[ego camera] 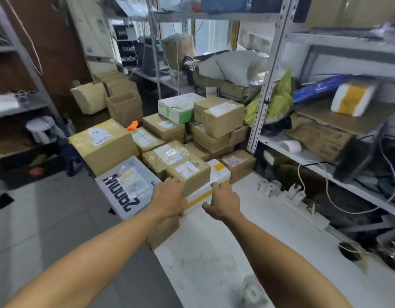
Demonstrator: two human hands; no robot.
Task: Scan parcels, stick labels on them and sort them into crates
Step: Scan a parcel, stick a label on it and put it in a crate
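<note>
My left hand (168, 200) lay over the near corner of a brown cardboard parcel wrapped in clear tape (187, 172), fingers bent down onto its top, though I could not tell whether that grip had really closed on the box or only rested there. My right hand (224, 202) hovered just beside it, fingers loosely spread and holding nothing, above a long white box banded with yellow tape (211, 185) that lay at the far end of the white tabletop (214, 252). So, as I judged it, I was only at the picking-up step for one parcel. Beyond my hands the heap was large: a flat grey box with bold dark lettering (127, 185) to the left, a big tan carton with a white label (103, 144) behind it, and many more taped brown parcels (214, 121) stacked against the grey metal shelving (267, 74), with a white-and-green box (178, 106) on top. Most of them carried white labels of some kind, but whether those were the labels I had to stick on I could not tell. An orange tool (132, 125) showed between the boxes, too blurred to identify. I saw no sorting crates anywhere. To my judgement nearly all the work lay ahead: scanning, labelling and sorting of the whole heap.
</note>
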